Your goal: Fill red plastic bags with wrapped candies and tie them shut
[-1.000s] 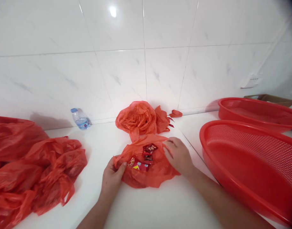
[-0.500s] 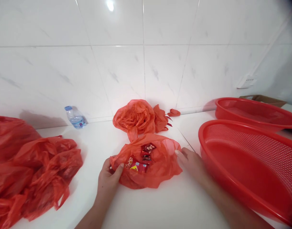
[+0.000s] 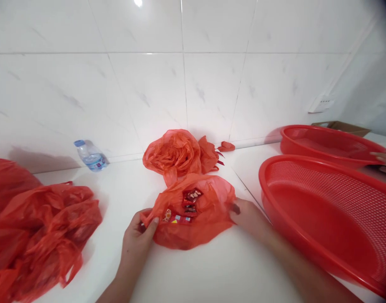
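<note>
A thin red plastic bag (image 3: pixel 208 225) lies on the white table with its mouth spread upward. Inside it are several small packaged items, among them a dark red packet (image 3: pixel 193 195) with pale print. My left hand (image 3: pixel 139 231) pinches the bag's left rim between thumb and fingers. At the opposite rim, my right hand (image 3: pixel 243 212) is closed on the plastic, slightly smeared by motion, its fingertips partly hidden. Just behind this bag sits a crumpled bundle of red plastic bags (image 3: pixel 174 151), touching or nearly touching it.
Filled red bags (image 3: pixel 54 235) crowd the left side. A water bottle (image 3: pixel 91 158) leans near the tiled wall. On the right stand a red perforated basket (image 3: pixel 319 227) and a second red basket (image 3: pixel 325 147), with a cardboard box (image 3: pixel 341 127) behind. Another person's hand (image 3: pixel 384 158) touches the far basket.
My right hand's thumb and fingers have curled in at the bag's right rim. The near rim covers more of the yellow-marked packet. Another person's hand has appeared at the right edge.
</note>
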A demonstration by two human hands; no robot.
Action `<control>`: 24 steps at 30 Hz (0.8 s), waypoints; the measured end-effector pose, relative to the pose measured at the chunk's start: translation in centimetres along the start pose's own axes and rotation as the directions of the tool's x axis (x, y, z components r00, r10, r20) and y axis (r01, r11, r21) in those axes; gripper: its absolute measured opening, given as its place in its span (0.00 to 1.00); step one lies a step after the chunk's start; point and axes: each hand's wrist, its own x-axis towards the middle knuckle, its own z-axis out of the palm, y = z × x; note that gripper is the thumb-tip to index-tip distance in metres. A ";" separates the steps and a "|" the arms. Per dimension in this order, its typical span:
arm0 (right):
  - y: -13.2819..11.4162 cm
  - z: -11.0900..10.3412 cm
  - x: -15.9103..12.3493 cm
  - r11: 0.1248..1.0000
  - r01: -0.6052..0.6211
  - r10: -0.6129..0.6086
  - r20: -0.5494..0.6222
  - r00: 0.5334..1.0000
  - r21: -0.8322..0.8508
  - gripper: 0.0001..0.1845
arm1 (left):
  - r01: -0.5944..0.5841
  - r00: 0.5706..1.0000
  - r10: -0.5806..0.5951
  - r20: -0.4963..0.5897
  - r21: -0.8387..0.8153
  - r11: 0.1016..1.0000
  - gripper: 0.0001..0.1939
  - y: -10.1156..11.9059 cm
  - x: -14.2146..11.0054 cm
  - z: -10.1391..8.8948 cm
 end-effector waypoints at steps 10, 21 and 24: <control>1.2 -0.1 0.9 0.989 -0.073 0.097 -0.187 0.977 0.131 0.08 | -0.059 0.997 0.063 -0.049 0.076 0.995 0.17 0.0 -0.1 -0.6; -2.4 -2.3 0.5 0.990 0.065 -0.030 -0.265 0.964 0.126 0.07 | 0.078 0.988 -0.020 0.152 -0.385 0.919 0.07 10.5 4.2 0.2; -5.0 -4.4 -1.0 0.971 0.192 -0.132 -0.358 0.924 0.139 0.10 | -0.161 0.951 0.268 0.151 -0.500 0.851 0.08 16.3 4.5 1.0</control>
